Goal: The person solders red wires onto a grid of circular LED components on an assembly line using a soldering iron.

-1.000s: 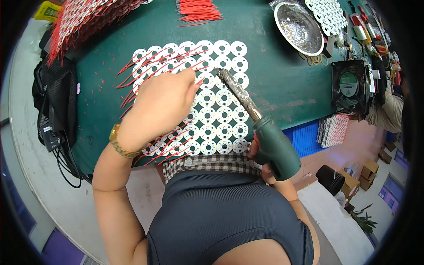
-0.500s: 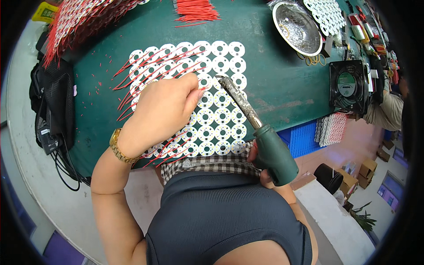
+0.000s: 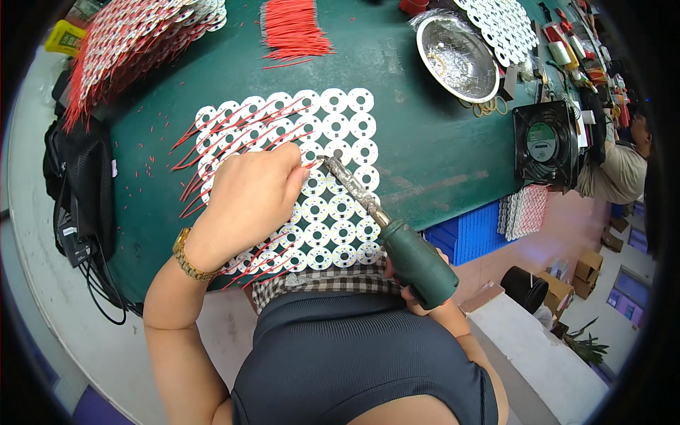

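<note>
On the green table lies a panel of joined round white LED circuit boards (image 3: 343,232), with red wires (image 3: 244,131) fixed along its left and upper parts. My left hand (image 3: 258,188), a gold watch (image 3: 190,256) on its wrist, rests over the panel, closed in a pinch on a red wire (image 3: 309,165) whose end shows past the fingertips. My right hand (image 3: 414,297) is wrapped round the green handle of a soldering iron (image 3: 419,262), which mostly hides its fingers. The iron's dark tip is at a board beside that wire end; contact is hard to make out.
A bundle of red wires (image 3: 294,32) lies beyond the panel. Wired panels (image 3: 134,42) are stacked at far left, near a black bag (image 3: 81,177). To the right are a metal bowl (image 3: 460,60), a black fan (image 3: 545,145) and another person (image 3: 616,166).
The soldering iron's tip has moved left across the panel to the wire end by my left fingertips. My left hand keeps its pinch. The whole view has shifted slightly.
</note>
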Demonstrator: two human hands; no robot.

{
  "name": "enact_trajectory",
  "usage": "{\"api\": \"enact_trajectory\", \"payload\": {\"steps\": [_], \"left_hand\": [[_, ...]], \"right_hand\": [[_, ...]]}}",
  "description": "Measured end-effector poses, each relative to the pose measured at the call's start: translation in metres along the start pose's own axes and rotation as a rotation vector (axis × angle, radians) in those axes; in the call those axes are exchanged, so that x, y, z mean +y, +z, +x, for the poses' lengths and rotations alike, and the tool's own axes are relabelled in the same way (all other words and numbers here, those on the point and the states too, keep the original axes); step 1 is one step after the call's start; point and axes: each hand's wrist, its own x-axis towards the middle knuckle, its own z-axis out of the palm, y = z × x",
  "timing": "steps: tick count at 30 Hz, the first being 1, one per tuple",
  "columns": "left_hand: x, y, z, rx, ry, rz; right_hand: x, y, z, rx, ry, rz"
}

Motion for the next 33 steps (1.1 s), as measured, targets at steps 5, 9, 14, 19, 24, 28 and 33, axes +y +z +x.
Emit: {"api": "enact_trajectory", "payload": {"steps": [5,9,14,19,24,28,33], "left_hand": [[0.0,-0.001,0.002,-0.003,-0.006,-0.005],[-0.002,-0.001,0.0,-0.001,0.007,0.021],[-0.003,0.0,0.001,-0.001,0.017,0.047],[-0.003,0.0,0.002,0.005,0.035,0.024],[-0.002,0.0,-0.001,0.005,0.028,0.044],[0.001,-0.01,-0.007,-0.055,0.022,0.05],[0.016,-0.063,-0.037,0.149,-0.065,0.028]], "right_hand": [[-0.001,-0.001,0.004,0.009,-0.055,-0.052],[0.001,0.001,0.004,0.004,-0.054,-0.075],[0.014,0.001,-0.004,0.01,-0.106,-0.16],[0.016,0.001,-0.005,0.035,-0.166,-0.215],[-0.005,0.012,-0.011,0.088,0.133,-0.077],[0.002,0.008,-0.014,0.049,0.058,-0.198],[-0.028,-0.005,0.0,0.075,0.335,0.145]]}}
